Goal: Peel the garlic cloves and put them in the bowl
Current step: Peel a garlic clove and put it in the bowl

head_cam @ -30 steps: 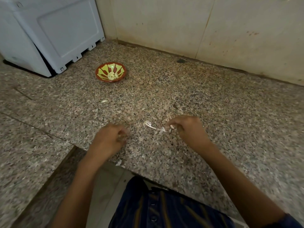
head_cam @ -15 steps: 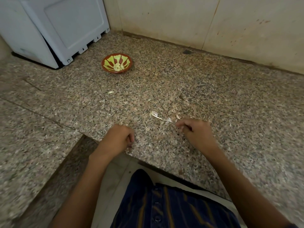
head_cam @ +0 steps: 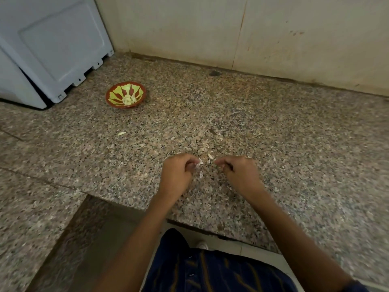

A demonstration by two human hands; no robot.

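A red bowl with a yellow-green pattern (head_cam: 113, 95) stands on the granite counter at the far left, with peeled garlic cloves (head_cam: 128, 100) in its bottom. Near the counter's front edge, my left hand (head_cam: 179, 178) has its fingers curled and pinches a small whitish garlic clove (head_cam: 197, 163) at its tips. A short gap to the right, my right hand (head_cam: 239, 174) is curled with thumb and fingertips pressed together; nothing shows between them. Thin white peels (head_cam: 210, 156) lie between and just beyond the hands, with one peel (head_cam: 201, 174) below the clove.
A pale blue-grey plastic crate (head_cam: 52, 51) leans at the back left beside the bowl. A stray garlic peel (head_cam: 121, 133) lies on the granite counter (head_cam: 294, 144). The tiled wall (head_cam: 210, 28) closes the back. The counter edge steps inward at the lower left.
My left hand has moved right and forward to meet the right hand, and a whitish clove now shows at its fingertips. The right hand stayed by the peels.
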